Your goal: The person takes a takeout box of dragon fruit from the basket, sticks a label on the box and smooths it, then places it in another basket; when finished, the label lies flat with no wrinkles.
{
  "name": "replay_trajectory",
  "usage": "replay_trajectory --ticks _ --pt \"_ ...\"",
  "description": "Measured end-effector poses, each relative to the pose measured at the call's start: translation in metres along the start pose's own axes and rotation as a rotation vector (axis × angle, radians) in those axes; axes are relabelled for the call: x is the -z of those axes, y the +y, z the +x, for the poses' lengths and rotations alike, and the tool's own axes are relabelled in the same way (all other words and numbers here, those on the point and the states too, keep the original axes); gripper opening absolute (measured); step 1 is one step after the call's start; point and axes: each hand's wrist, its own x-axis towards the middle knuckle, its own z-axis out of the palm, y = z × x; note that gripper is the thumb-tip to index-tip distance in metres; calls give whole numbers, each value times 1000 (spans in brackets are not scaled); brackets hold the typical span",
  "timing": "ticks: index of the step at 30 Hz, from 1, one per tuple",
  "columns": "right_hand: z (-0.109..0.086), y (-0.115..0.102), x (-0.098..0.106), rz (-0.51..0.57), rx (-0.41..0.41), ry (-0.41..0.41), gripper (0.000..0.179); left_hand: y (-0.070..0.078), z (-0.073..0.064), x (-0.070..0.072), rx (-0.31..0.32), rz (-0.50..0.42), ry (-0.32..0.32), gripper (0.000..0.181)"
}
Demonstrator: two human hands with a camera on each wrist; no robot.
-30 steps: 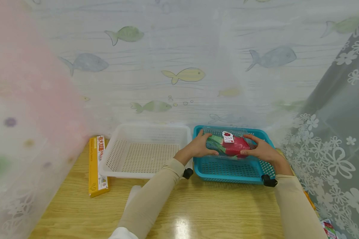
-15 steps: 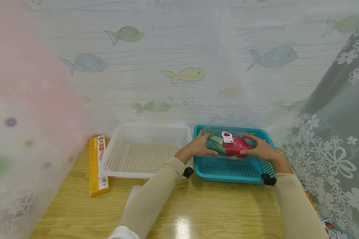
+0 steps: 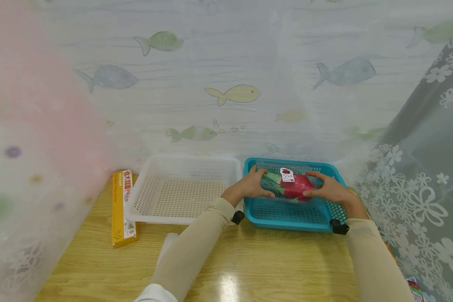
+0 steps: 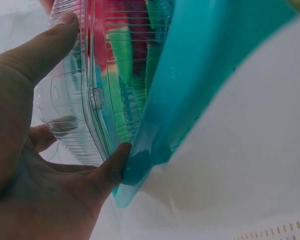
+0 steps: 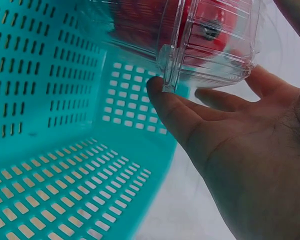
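Observation:
A clear plastic clamshell box [image 3: 281, 189] with a red and green fruit inside and a white label on its lid sits in the far half of the teal basket [image 3: 287, 226]. My left hand [image 3: 251, 185] holds the box's left end, thumb on the near side and fingers round the back. At the right end, my right hand [image 3: 330, 191] grips it the same way. In the left wrist view, a fingertip is right by the basket rim. The right wrist view has the fingers along the box's seam, with the perforated basket floor and walls alongside.
To the left stands a white perforated basket [image 3: 135, 213], close beside the teal one. A yellow pasta box [image 3: 118, 209] lies further left on the wooden table [image 3: 272, 268]. A white object [image 3: 168, 243] is partly hidden behind my left forearm. Patterned curtains [image 3: 226, 63] hang behind and at both sides.

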Motion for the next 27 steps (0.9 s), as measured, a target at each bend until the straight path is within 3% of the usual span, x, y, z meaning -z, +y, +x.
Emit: replay_trajectory --ticks 16,27 --pt "2 0 5 32 -33 -49 88 5 1 2 1 15 -19 88" --pt "4 4 3 42 -52 -63 90 7 2 -3 47 35 -32 89"
